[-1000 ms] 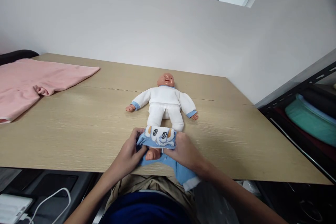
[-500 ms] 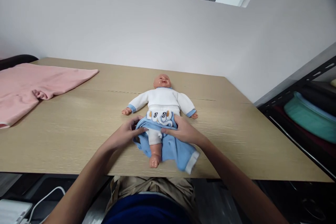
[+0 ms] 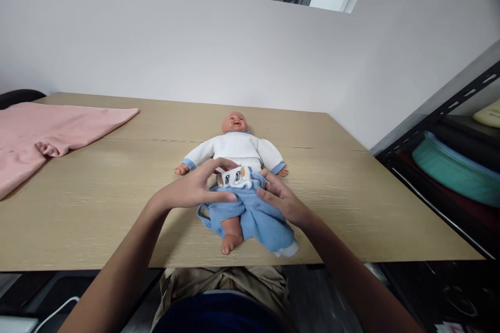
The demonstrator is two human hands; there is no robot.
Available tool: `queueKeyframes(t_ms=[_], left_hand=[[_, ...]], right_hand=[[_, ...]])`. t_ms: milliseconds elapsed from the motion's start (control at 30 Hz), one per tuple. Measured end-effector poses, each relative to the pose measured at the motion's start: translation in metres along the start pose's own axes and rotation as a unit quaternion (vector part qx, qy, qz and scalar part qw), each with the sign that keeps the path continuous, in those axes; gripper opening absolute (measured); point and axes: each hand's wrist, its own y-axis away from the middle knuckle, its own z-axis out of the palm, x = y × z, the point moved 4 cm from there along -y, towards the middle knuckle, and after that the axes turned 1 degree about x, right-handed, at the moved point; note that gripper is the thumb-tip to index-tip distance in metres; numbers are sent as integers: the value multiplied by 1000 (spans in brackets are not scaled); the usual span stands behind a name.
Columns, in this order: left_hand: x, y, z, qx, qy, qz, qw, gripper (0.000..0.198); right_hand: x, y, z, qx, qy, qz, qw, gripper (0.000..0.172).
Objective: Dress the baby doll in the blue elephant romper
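A baby doll (image 3: 235,141) in a white top lies on its back on the wooden table (image 3: 117,192), head away from me. Light blue pants (image 3: 255,217) with a white cartoon-eyed waistband cover its legs up to the waist; one bare foot sticks out at the near end. My left hand (image 3: 199,189) grips the waistband at the doll's left side, fingers curled over it. On the other side my right hand (image 3: 278,195) pinches the pants at the hip.
A pink garment (image 3: 42,132) lies spread at the table's far left. A dark metal shelf (image 3: 449,156) at the right holds a teal bowl-like object (image 3: 457,166). A white wall runs behind the table. My lap sits below the near edge.
Both hands have drawn the blue pants up the doll's legs from the feet to the waist, and the white trousers are now covered.
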Motion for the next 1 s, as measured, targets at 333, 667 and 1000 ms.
queueKeyframes(t_ms=[333,667,1000], left_hand=[[-10,-63,16,-263,166,68,948,28],[-12,-82,47,-319,228,32,919,56],[-10,-80,52,-376,183,75,905,20]], right_hand=[[-48,14,-27,25,282,-34,959,37],[-27,11,-50,-69,172,90,978,48],[-24,24,-42,-22,107,26,994,42]])
